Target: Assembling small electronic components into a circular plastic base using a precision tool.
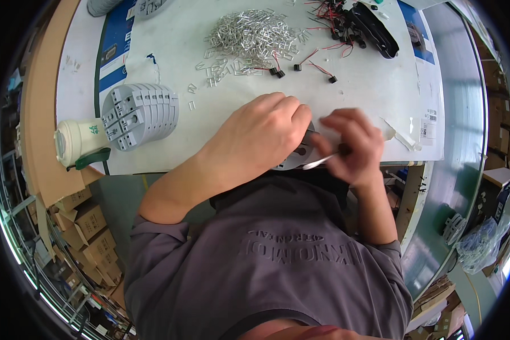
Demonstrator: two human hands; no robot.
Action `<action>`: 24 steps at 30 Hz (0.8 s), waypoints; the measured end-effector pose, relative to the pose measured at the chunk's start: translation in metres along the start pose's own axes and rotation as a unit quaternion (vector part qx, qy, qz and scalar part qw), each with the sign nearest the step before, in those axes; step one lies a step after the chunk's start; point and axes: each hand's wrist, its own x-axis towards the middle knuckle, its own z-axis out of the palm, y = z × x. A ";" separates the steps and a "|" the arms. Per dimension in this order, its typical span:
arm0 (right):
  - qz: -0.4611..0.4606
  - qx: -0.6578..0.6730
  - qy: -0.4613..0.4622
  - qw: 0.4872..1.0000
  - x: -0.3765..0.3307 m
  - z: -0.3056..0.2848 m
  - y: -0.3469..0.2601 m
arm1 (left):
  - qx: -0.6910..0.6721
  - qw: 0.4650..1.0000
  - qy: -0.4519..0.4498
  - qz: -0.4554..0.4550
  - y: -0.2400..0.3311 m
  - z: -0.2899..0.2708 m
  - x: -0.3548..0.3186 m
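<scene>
White paper-covered workbench [323, 96], cardboard boxes [90, 232] stacked on the floor at the left. Left hand [263, 136] curled palm-down over a pale grey round part [296, 157] at the near edge of the bench, fingers pressed together and bent, gripping it from above; most of the part hidden under the hand. Right hand [351, 147] just beside it, blurred, fingertips pinched on a thin silvery metal piece [318, 164] whose end touches the part. Further back, a heap of small shiny metal clips [252, 37], with loose ones scattered around. Near them, short red wires with black ends [323, 69]. At the left, a row of grey moulded housings [141, 113] lined up side by side, next to a white lidded cup [76, 139]. At the far right, a black tool [374, 28].
</scene>
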 end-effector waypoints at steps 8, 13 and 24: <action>0.163 -0.140 0.019 0.976 0.046 -0.002 0.024 | -0.114 0.991 0.039 -0.057 -0.003 0.015 -0.013; 0.326 0.210 0.005 0.922 0.041 -0.022 0.006 | -0.054 0.980 0.163 -0.097 0.003 0.025 -0.010; 0.269 0.298 0.009 0.916 0.018 -0.019 -0.041 | -0.282 0.942 0.123 -0.137 0.023 -0.012 -0.013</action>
